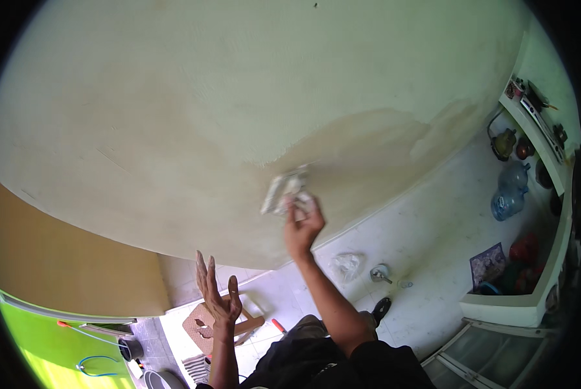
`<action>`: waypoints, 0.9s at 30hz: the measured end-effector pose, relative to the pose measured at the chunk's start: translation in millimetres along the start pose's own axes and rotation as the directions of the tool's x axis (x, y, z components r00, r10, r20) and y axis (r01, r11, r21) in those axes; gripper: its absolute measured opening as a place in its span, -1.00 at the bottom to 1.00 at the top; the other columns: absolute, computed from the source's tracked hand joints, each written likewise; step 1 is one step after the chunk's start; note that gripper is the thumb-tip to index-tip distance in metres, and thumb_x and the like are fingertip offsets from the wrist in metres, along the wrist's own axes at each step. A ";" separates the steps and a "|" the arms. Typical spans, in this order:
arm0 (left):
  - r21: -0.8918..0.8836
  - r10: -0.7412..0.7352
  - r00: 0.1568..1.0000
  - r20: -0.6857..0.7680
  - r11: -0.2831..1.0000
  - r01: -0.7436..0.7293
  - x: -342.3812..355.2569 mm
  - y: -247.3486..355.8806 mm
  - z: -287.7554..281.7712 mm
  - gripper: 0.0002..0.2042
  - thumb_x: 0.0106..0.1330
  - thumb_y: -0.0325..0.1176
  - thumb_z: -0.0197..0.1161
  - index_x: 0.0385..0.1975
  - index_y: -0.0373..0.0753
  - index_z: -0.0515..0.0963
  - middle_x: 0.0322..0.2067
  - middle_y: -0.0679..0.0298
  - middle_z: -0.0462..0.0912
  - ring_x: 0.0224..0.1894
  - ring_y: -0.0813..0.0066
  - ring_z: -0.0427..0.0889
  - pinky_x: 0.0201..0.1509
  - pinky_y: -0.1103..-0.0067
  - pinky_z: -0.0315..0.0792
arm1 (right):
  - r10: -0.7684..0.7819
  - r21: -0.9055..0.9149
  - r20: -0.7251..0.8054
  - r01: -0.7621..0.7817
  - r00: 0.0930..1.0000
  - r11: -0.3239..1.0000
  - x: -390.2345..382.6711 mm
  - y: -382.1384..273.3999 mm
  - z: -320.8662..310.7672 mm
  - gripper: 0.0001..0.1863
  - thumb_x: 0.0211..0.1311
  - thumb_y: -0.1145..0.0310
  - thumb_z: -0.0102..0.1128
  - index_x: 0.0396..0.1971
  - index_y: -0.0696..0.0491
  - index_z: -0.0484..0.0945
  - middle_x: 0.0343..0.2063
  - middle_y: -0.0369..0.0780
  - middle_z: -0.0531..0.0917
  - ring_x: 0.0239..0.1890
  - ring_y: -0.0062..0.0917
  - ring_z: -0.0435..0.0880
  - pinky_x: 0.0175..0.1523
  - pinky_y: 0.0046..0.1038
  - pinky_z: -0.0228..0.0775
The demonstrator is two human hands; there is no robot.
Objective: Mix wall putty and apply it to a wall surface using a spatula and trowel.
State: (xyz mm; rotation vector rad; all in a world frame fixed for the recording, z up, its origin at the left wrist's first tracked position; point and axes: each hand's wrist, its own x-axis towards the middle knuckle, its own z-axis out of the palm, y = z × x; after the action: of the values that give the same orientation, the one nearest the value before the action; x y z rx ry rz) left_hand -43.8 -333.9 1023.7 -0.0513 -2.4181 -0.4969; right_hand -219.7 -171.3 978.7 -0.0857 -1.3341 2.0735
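Observation:
My right hand point(303, 223) grips a flat, whitish plastering trowel point(279, 193), blurred by motion, at the lower part of a large wall point(193, 84). Around the tool the wall changes from pale greenish white to a darker beige patch point(368, 139) that spreads to the right. Fine streaks and ridges mark the pale coating. Away from the wall, my left hand point(219, 298) is raised with its fingers spread and nothing in it. Whitish residue shows on those fingers. Below and behind that hand stands a stool point(199, 324) with a brown speckled seat.
On the tiled floor lie a clear plastic bag point(347, 264), a metal pot point(380, 272) and a red-handled tool point(278, 325). A white counter point(536, 129) with shelves lines the right side, with a blue water bottle point(509, 201) below. A grey bucket point(161, 379) stands at lower left.

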 end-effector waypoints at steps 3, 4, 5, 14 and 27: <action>-0.039 -0.030 0.999 0.045 0.999 0.032 -9.3 1.9 4.4 -0.38 0.42 -0.31 0.32 0.48 -0.21 0.34 0.53 -0.21 0.21 0.57 -0.24 0.20 0.59 -0.01 0.09 | -0.126 -0.057 0.275 0.147 0.953 0.988 -35.2 -18.4 6.1 -0.76 0.31 0.54 0.40 -0.07 0.19 0.62 -0.18 -0.09 0.72 -0.14 -0.34 0.77 -0.06 -0.38 0.66; -0.053 -0.042 0.996 0.082 0.998 0.046 -11.2 -0.8 2.0 -0.38 0.41 -0.33 0.32 0.48 -0.21 0.36 0.53 -0.21 0.22 0.57 -0.24 0.21 0.59 0.00 0.11 | -0.141 -0.033 0.274 0.156 0.951 0.987 -35.7 -27.9 2.3 -0.76 0.31 0.54 0.39 -0.06 0.19 0.62 -0.18 -0.08 0.72 -0.14 -0.34 0.77 -0.05 -0.38 0.65; -0.069 -0.007 0.997 0.078 0.998 0.012 -12.1 -1.4 2.9 -0.39 0.40 -0.37 0.34 0.45 -0.22 0.38 0.52 -0.21 0.24 0.56 -0.23 0.23 0.58 0.02 0.13 | -0.159 -0.006 0.275 0.167 0.948 0.986 -30.6 -32.4 -7.9 -0.75 0.32 0.54 0.39 -0.04 0.19 0.62 -0.18 -0.08 0.73 -0.13 -0.34 0.77 -0.04 -0.38 0.65; -0.181 -0.008 0.978 0.206 0.982 0.046 -33.9 -7.4 2.8 -0.38 0.30 -0.45 0.37 0.40 -0.26 0.43 0.44 -0.16 0.39 0.47 -0.20 0.38 0.53 0.05 0.26 | -0.238 -0.235 -0.199 0.190 0.951 0.953 201.6 10.9 -118.7 -0.68 0.53 0.38 0.25 0.05 0.34 0.57 -0.10 -0.09 0.70 -0.06 -0.46 0.69 0.01 -0.39 0.58; -0.200 -0.081 0.973 0.218 0.972 0.126 -46.1 -13.3 -1.8 -0.45 0.42 -0.38 0.29 0.41 -0.32 0.40 0.42 -0.17 0.42 0.47 -0.17 0.37 0.54 0.09 0.22 | -0.537 -0.398 0.081 0.521 0.840 0.755 112.9 -10.4 -21.0 -0.74 0.39 0.58 0.34 0.01 0.35 0.62 -0.12 -0.02 0.71 -0.09 -0.23 0.72 -0.01 -0.25 0.58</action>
State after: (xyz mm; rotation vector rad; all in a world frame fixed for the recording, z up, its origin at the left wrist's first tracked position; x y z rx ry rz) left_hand -8.9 -342.8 992.1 -0.0721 -2.5707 -0.8350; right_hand -294.3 -89.0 1009.6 0.0716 -1.5345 1.2932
